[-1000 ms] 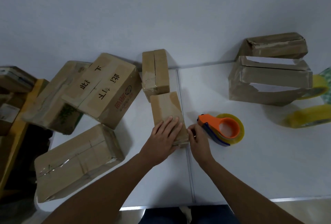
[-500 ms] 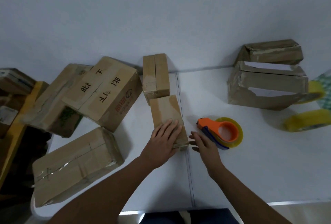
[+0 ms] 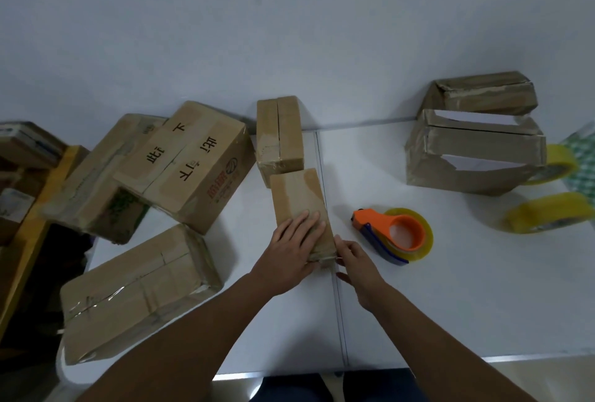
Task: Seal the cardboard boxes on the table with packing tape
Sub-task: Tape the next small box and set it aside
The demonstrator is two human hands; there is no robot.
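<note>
Where the two white table tops [image 3: 450, 289] meet, a thin seam runs from the near edge back to a plain pale wall [image 3: 289, 31], and the small cardboard box [image 3: 297, 205] under work lies just left of that seam, lengthwise away from the person. Lighting is dim and bluish. The left hand [image 3: 294, 247] lies flat on the near half of the box, fingers straight and pressing down. The right hand [image 3: 357, 265] is at the box's near right corner, fingertips touching the edge; whether they pinch a tape end there cannot be told, since the corner is partly covered by both hands. An orange tape dispenser [image 3: 392, 234] loaded with a yellowish roll rests on the table just right of the box, apart from the right hand. Behind the box, touching or nearly touching it, stands a second small box [image 3: 279, 134] with a centre seam. To the left sit a printed carton [image 3: 190, 163], a worn box [image 3: 96, 176] beneath it, and a large taped box [image 3: 135, 289] overhanging the table's left edge. Far right, two torn, flattened box shells [image 3: 476, 150] are stacked near the wall, with two loose tape rolls [image 3: 547, 213] beside them, one cut off by the frame. Objects at the far left edge are dark and indistinct.
</note>
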